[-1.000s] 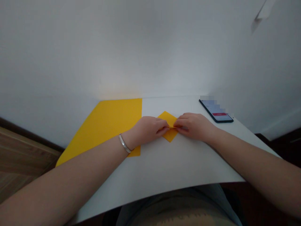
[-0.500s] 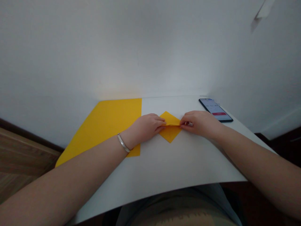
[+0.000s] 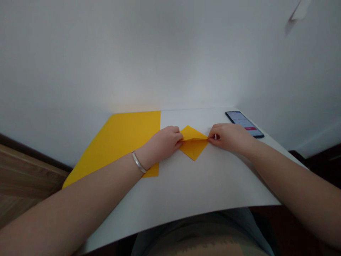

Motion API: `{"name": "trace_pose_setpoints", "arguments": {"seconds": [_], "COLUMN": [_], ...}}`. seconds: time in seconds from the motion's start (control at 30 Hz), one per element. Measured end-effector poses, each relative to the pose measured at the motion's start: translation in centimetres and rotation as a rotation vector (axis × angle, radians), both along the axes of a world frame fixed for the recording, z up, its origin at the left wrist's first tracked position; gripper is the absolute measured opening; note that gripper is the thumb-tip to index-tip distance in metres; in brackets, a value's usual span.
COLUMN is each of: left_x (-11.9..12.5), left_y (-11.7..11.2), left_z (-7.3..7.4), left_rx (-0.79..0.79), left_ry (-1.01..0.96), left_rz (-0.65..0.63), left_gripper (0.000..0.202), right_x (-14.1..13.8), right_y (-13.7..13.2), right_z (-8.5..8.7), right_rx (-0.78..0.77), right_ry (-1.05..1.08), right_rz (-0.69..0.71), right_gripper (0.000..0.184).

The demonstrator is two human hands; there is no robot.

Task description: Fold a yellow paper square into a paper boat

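A small folded yellow paper [image 3: 193, 147] lies on the white table [image 3: 202, 181], shaped like a diamond with a crease across its middle. My left hand [image 3: 163, 142] pinches the paper's left corner, fingers curled. My right hand [image 3: 229, 137] pinches its right corner at the other end of the crease. A silver bracelet [image 3: 138, 163] sits on my left wrist.
A large yellow sheet [image 3: 125, 140] lies flat on the table's left side, partly under my left forearm. A phone [image 3: 244, 123] with a lit screen rests at the back right. A white wall rises right behind the table. Wooden floor shows at the left.
My two hands have slid apart along the crease, from the middle of the folded paper out to its left and right corners.
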State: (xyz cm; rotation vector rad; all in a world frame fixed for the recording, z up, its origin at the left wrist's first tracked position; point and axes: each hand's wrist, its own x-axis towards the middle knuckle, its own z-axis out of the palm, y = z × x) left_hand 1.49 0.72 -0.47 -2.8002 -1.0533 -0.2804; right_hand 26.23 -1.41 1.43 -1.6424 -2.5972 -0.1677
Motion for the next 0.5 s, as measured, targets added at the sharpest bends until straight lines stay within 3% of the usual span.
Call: {"name": "trace_pose_setpoints", "arguments": {"seconds": [0.3, 0.5], "left_x": [0.3, 0.4], "left_y": [-2.1, -2.5], "left_z": [1.6, 2.2], "left_rx": [0.015, -0.002], "left_ry": [0.229, 0.25], "left_rz": [0.324, 0.399], "left_gripper": [0.029, 0.028], "right_x": [-0.1, 0.1], "right_y": [0.1, 0.3], "right_z": [0.0, -0.1], "right_rx": [-0.025, -0.03], "right_ry": [-0.012, 0.006], "right_rz": [-0.05, -0.031], "right_gripper": [0.023, 0.02]}}
